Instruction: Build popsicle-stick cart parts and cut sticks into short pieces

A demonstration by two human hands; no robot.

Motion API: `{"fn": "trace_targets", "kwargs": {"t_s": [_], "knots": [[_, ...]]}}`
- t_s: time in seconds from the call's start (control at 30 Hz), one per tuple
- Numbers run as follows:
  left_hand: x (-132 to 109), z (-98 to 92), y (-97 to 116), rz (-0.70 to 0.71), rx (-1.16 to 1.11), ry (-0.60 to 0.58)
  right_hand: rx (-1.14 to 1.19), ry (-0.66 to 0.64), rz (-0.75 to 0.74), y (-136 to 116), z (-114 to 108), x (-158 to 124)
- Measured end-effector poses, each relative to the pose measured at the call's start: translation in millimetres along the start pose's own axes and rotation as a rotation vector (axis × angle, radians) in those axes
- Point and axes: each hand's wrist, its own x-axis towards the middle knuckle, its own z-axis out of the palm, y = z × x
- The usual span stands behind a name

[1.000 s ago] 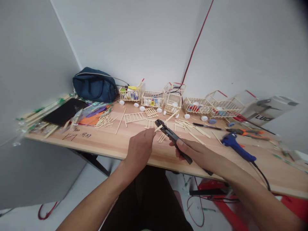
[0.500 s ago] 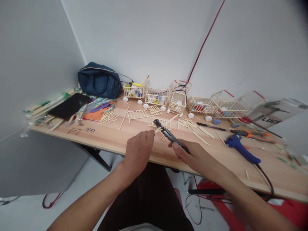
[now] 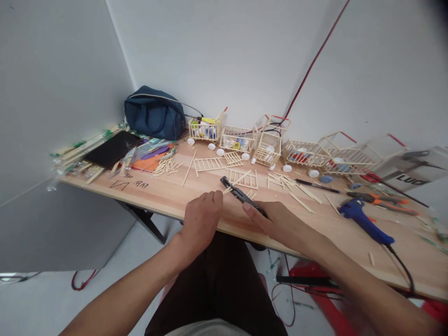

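My left hand (image 3: 203,218) is closed around thin wooden sticks (image 3: 227,190), whose ends poke out past its fingers toward the tool. Wrapped in my right hand (image 3: 271,218) is a black plier-like cutter (image 3: 241,196), its head pointing up and left. The sticks meet the cutter just behind its tip; whether the jaws are closed on them is too small to tell. Just behind the tool lies a small ladder-like wooden frame (image 3: 250,179) with a loose stick across it. Two more lattice panels, one a longer ladder frame (image 3: 210,164), rest further back.
Model wooden carts (image 3: 268,148) with white wheels line the wall. To the right lie loose sticks (image 3: 287,181), a black pen (image 3: 317,185), orange-handled pliers (image 3: 380,199) and a blue glue gun (image 3: 366,221). A blue bag (image 3: 154,114) and a black tablet-like slab (image 3: 112,148) are left.
The view has shifted, so the table's things appear further right. My hands keep the same grips, with the cutter and sticks now slightly nearer the table's front edge.
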Motion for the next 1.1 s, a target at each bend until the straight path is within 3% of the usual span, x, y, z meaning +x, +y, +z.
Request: {"fn": "trace_targets", "kwargs": {"t_s": [0.3, 0.7, 1.1], "knots": [[-0.6, -0.7, 4.3, -0.002, -0.011, -0.105, -0.039, -0.05, 0.032, 1.8, 4.5, 8.1], [-5.2, 0.5, 1.4, -0.005, -0.026, -0.095, -0.074, -0.081, 0.059, 0.2, 11.5, 17.7], [-3.3, -8.3, 2.3, -0.025, -0.02, -0.168, -0.111, -0.065, -0.03, 3.7, 14.2, 21.6]]}}
